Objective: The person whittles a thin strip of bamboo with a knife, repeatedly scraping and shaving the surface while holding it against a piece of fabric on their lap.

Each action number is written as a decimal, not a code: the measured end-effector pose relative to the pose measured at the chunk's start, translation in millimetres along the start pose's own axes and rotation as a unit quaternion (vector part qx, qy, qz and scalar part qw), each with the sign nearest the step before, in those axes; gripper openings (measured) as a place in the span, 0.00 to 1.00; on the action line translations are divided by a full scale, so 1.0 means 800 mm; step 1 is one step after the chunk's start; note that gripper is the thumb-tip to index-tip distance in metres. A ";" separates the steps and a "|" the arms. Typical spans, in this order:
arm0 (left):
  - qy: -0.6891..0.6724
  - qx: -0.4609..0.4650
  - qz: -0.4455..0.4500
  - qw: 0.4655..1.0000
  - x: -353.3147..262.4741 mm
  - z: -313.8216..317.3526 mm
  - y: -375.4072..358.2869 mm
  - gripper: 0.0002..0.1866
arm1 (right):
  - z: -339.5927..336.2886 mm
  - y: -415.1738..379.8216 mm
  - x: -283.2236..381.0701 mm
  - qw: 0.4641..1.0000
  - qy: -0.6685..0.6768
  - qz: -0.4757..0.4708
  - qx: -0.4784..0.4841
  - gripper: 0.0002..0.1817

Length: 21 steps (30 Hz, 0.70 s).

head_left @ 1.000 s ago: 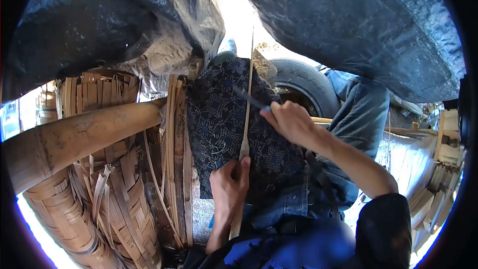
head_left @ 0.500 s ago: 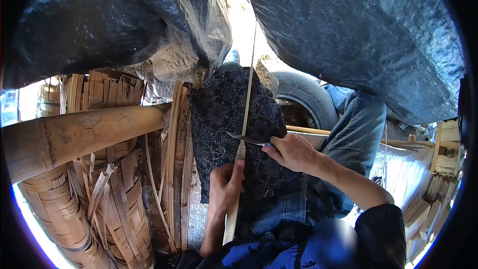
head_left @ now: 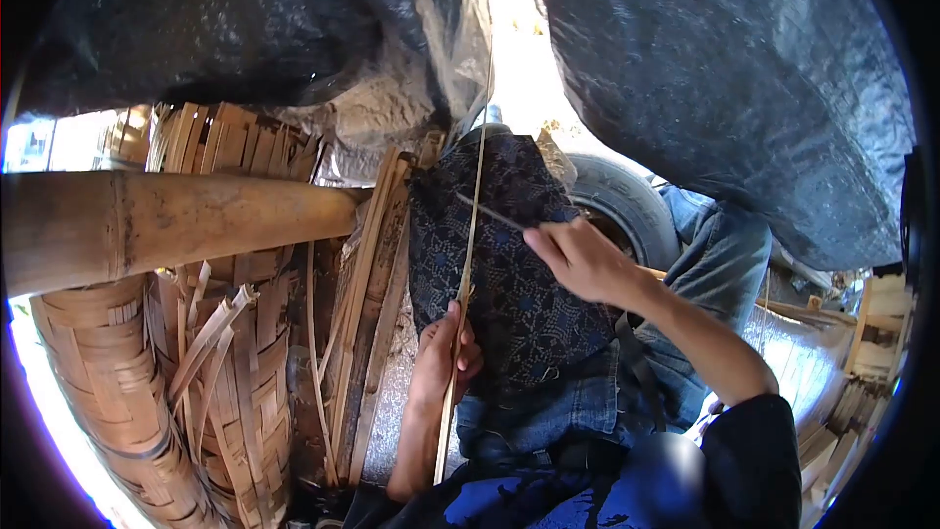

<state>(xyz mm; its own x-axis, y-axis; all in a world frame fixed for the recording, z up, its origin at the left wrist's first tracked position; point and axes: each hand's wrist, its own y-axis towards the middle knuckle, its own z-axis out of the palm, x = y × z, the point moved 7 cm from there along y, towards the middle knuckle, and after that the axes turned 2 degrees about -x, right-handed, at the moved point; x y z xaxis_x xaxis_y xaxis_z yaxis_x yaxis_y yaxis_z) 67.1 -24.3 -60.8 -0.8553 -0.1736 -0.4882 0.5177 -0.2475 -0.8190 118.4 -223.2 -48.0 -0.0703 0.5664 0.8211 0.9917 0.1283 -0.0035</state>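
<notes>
A long thin bamboo strip (head_left: 475, 225) runs from beside my lap up over a dark patterned cloth (head_left: 524, 304) towards the bright gap. My left hand (head_left: 446, 358) is closed round the strip's lower part, thumb pointing up along it. In my right hand (head_left: 586, 257) is a knife (head_left: 493, 213), its handle mostly hidden by my fingers. The blade points up and left, and its tip reaches across the strip above my left hand. I cannot tell whether blade and strip touch.
A thick bamboo pole (head_left: 225, 220) crosses the left side above woven bamboo baskets (head_left: 108, 372). Upright slats (head_left: 367, 313) stand left of the cloth. A tyre (head_left: 636, 211) lies beyond my jeans-covered leg (head_left: 720, 264). Dark sheeting (head_left: 715, 78) hangs overhead; split bamboo is stacked at right.
My right hand and the knife have moved up, further from my left hand along the strip. The strip appears narrower and steeper. The whole view has shifted slightly.
</notes>
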 end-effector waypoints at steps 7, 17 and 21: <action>-0.152 0.056 -0.072 0.984 0.024 0.010 -0.012 0.23 | 0.014 -0.039 0.034 1.000 -0.003 -0.017 0.001 0.26; -0.183 0.037 -0.057 0.981 0.024 0.010 -0.011 0.23 | 0.035 -0.029 0.020 0.995 -0.064 0.005 0.072 0.28; -0.156 0.037 -0.053 0.986 0.027 0.011 -0.010 0.22 | 0.037 -0.022 0.018 0.994 -0.082 0.027 0.061 0.27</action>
<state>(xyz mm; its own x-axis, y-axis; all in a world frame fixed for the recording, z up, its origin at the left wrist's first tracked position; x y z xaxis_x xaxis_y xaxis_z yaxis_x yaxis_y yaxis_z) 45.0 -34.3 -62.5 -0.8623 -0.4244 -0.2762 0.4367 -0.3471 -0.8300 96.7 -193.2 -53.3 -0.0429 0.6988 0.7140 0.9748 0.1859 -0.1234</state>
